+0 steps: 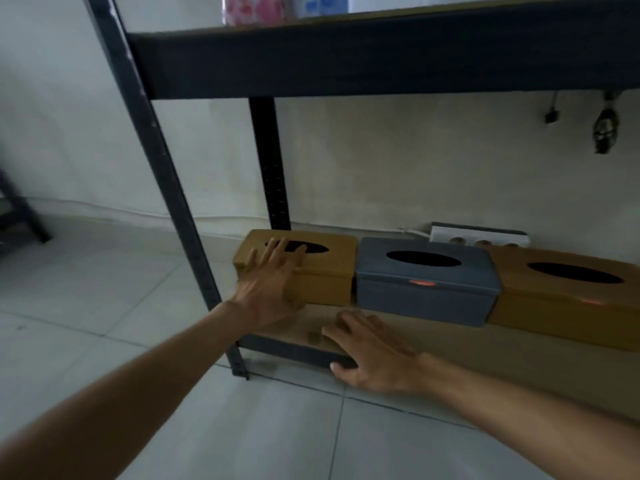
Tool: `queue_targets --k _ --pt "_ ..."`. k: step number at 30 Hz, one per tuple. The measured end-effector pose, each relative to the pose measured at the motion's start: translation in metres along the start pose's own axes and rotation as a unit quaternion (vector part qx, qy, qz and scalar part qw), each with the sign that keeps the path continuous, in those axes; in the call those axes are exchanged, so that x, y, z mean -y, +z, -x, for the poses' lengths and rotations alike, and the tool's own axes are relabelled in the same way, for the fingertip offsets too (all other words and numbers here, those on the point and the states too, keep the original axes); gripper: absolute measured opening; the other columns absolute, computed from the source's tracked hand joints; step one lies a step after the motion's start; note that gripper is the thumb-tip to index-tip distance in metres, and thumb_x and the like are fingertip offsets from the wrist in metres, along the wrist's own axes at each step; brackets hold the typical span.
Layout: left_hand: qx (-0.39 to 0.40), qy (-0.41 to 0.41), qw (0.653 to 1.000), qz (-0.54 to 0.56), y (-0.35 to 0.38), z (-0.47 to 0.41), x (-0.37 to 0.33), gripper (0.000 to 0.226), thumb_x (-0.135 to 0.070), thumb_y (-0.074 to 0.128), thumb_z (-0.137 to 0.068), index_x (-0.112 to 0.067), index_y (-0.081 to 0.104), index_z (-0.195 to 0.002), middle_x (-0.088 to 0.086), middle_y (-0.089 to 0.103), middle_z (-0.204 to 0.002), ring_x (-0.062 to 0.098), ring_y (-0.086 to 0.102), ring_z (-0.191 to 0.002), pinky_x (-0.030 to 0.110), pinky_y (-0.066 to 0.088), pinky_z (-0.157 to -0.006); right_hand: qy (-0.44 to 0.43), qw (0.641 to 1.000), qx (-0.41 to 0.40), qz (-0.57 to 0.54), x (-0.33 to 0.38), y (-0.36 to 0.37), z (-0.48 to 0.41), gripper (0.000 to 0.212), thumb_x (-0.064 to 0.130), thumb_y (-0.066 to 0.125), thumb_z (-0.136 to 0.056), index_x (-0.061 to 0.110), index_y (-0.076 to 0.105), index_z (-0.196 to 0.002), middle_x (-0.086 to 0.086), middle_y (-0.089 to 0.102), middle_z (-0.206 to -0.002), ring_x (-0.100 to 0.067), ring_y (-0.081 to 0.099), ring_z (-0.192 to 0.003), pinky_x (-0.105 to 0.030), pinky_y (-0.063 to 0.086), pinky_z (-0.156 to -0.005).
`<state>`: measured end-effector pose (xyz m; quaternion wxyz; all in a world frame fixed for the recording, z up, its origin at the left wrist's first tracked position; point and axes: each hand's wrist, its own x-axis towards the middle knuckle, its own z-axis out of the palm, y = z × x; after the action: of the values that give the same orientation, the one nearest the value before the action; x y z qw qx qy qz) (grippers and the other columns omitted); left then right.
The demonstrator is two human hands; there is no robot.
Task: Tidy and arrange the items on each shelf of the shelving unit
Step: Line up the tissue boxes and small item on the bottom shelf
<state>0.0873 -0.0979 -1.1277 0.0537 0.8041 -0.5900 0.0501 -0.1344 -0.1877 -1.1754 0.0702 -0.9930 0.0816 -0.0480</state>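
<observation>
Bottom shelf [398, 332] looks nearly sorted: mustard-yellow plastic tissue box with oval slot [322, 275] at 9 o'clock, grey plastic tissue box [424, 289] touching it in the middle, larger tan tissue box [568, 299] at 3 o'clock, all in one row, while the upper shelf [346, 60] at 12 o'clock with pink and blue packs is barely visible, so likely still to check. Left hand [273, 282] lies spread flat over the mustard box's front-left corner, fingertips reaching the slot, pressing not clenching. Right hand [370, 355] rests open on the shelf board at 6 o'clock, thumb over the front edge, grasping nothing.
</observation>
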Motion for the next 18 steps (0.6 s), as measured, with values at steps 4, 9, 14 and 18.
queue_targets --k 4,9,14,18 --pt "0.031 -0.021 0.999 -0.035 0.012 -0.014 0.003 0.106 -0.064 0.062 -0.084 -0.043 -0.016 -0.153 0.004 -0.006 -0.166 0.03 -0.008 -0.152 0.062 -0.001 -0.116 -0.005 1.0 -0.003 0.019 -0.001 0.011 -0.013 0.049 0.048 0.05 -0.095 0.026 0.042 -0.138 -0.001 0.04 -0.127 -0.019 0.037 -0.118 -0.034 0.032 -0.099" --pt "-0.015 0.01 0.999 -0.046 0.024 -0.036 0.012 0.085 -0.058 0.052 -0.095 -0.044 -0.007 -0.155 -0.001 0.002 -0.167 0.028 -0.003 -0.152 0.066 0.001 -0.115 -0.008 1.0 0.007 0.018 -0.01 0.009 -0.013 0.054 0.055 0.047 -0.095 0.032 0.038 -0.143 0.003 0.038 -0.129 -0.014 0.035 -0.118 -0.025 0.027 -0.1" --pt "-0.017 0.016 0.999 -0.039 0.029 -0.065 0.016 0.084 -0.057 0.053 -0.094 -0.044 -0.003 -0.156 -0.001 0.004 -0.167 0.027 -0.002 -0.153 0.066 0.001 -0.115 -0.007 1.0 0.012 0.027 -0.016 0.011 -0.014 0.056 0.059 0.044 -0.095 0.032 0.037 -0.144 0.0 0.039 -0.133 -0.017 0.037 -0.118 -0.03 0.03 -0.103" --pt "-0.027 0.023 0.999 -0.041 0.032 -0.086 0.02 0.083 -0.057 0.053 -0.094 -0.044 -0.001 -0.156 0.0 0.007 -0.166 0.028 0.0 -0.152 0.066 0.002 -0.115 0.004 1.0 0.004 0.026 -0.018 0.02 -0.014 0.056 0.06 0.044 -0.093 0.032 0.04 -0.142 -0.004 0.043 -0.129 -0.02 0.04 -0.115 -0.036 0.036 -0.102"
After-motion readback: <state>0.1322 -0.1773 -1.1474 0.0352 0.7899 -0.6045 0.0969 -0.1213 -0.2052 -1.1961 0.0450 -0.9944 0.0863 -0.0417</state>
